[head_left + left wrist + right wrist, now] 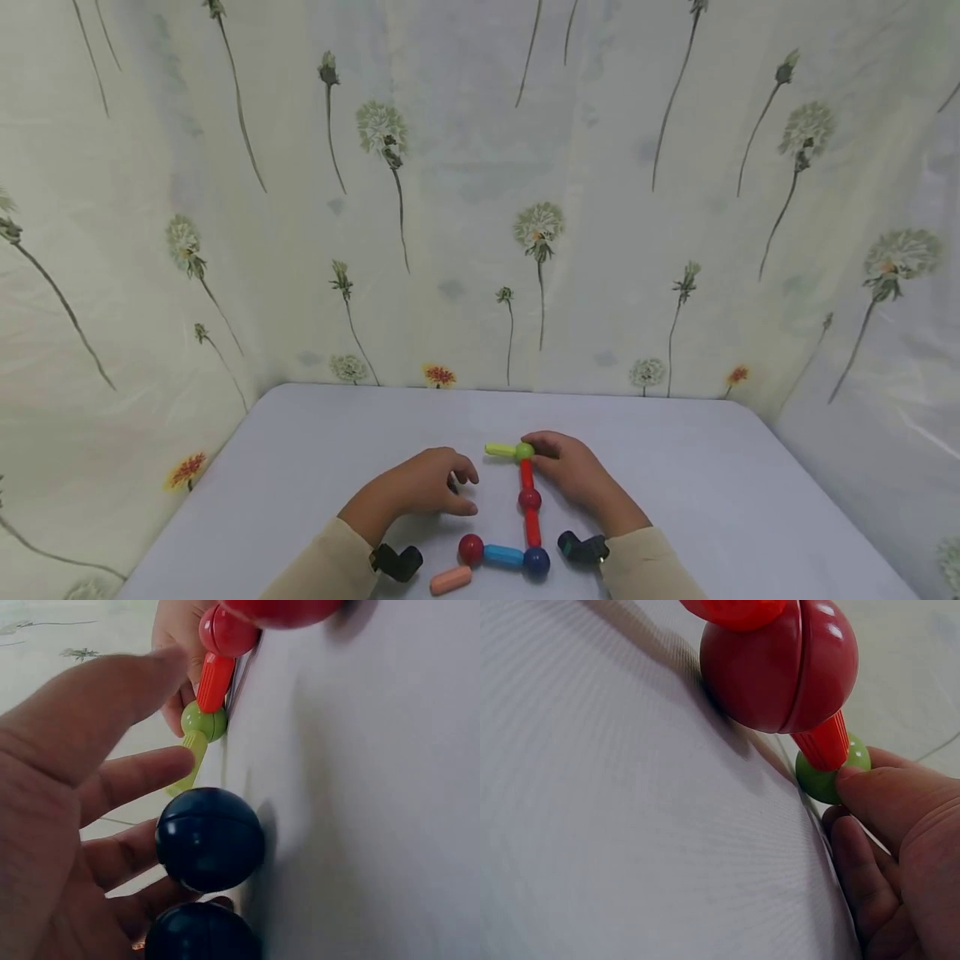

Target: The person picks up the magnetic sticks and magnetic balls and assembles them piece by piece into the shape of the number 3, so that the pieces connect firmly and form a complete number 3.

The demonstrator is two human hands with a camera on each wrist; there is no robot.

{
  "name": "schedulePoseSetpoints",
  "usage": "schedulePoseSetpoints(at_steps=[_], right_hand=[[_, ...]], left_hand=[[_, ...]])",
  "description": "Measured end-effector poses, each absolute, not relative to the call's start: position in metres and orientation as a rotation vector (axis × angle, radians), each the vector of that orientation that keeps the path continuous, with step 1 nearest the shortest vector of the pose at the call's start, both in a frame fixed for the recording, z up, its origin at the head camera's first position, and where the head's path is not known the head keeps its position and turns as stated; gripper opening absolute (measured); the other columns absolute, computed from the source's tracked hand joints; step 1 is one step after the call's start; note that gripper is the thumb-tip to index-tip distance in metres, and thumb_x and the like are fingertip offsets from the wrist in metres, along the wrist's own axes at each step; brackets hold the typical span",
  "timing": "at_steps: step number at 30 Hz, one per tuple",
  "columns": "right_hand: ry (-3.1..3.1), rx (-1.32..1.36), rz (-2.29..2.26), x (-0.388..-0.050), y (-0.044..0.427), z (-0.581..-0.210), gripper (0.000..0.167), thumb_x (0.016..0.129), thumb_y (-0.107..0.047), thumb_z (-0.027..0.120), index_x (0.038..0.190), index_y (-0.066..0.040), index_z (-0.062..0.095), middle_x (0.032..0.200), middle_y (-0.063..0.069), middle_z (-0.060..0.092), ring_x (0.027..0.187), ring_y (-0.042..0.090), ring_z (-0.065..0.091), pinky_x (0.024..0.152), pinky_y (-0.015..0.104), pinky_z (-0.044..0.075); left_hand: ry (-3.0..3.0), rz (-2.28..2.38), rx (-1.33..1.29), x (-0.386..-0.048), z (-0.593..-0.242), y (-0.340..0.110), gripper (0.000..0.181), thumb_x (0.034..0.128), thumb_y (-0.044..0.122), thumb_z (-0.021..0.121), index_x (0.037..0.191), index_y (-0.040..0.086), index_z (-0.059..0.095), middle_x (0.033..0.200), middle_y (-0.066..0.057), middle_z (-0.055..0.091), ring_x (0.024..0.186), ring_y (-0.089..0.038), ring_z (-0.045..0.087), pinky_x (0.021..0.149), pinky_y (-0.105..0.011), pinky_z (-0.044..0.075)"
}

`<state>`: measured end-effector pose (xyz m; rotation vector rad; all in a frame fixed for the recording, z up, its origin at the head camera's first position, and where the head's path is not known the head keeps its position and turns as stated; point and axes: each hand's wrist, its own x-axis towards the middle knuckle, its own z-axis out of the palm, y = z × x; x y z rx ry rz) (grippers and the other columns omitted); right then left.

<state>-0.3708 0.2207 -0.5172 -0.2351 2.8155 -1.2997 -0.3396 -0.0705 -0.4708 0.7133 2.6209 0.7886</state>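
Observation:
My right hand (573, 471) pinches a green ball (524, 452) between thumb and fingertips. From that ball a yellow-green rod (499, 450) points left, and a red rod (527, 475) runs back to a red ball (529, 499). Another red rod (532, 528) joins that to a dark blue ball (536, 562). A light blue rod (503, 556) links it with a second red ball (471, 549). My left hand (431, 483) hovers left of the chain, fingers loosely bent and thumb apart. In the left wrist view, two dark blue balls (211, 840) lie by its fingers; whether they touch is unclear.
A loose salmon-pink rod (451, 581) lies near the front, beside the second red ball. Everything rests on a white table (337, 433). Behind and around it hangs a curtain (465, 208) with dandelion prints. Dark wrist cameras (397, 562) sit on both wrists.

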Motion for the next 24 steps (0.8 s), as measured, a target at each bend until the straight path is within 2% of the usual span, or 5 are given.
schedulePoseSetpoints(at_steps=[10,17,24], right_hand=[[2.821,-0.228,-1.277,-0.369,0.220,-0.517,0.034,0.099,-0.018,0.071,0.129,-0.034,0.071,0.131,-0.008,0.071,0.131,0.025,0.062,0.111,0.057,0.047],[2.821,-0.231,-1.296,-0.368,0.219,-0.516,0.033,0.099,-0.016,0.071,0.128,-0.032,0.071,0.130,-0.006,0.072,0.130,0.025,0.063,0.111,0.056,0.047],[2.809,-0.243,-1.305,-0.370,0.219,-0.518,0.033,0.099,-0.017,0.072,0.129,-0.032,0.071,0.130,-0.006,0.072,0.131,0.025,0.063,0.111,0.056,0.047]], left_hand=[[2.614,0.699,0.712,-0.339,-0.474,-0.075,0.043,0.0817,0.038,0.090,0.120,0.030,0.073,0.106,0.013,0.064,0.096,-0.009,0.055,0.091,-0.033,0.053],[2.623,0.691,0.670,-0.338,-0.474,-0.079,0.042,0.0814,0.034,0.091,0.120,0.031,0.073,0.110,0.012,0.065,0.101,-0.011,0.056,0.100,-0.041,0.054],[2.631,0.684,0.700,-0.340,-0.477,-0.083,0.037,0.0831,0.030,0.090,0.116,0.030,0.074,0.112,0.012,0.066,0.103,-0.011,0.056,0.102,-0.041,0.054]])
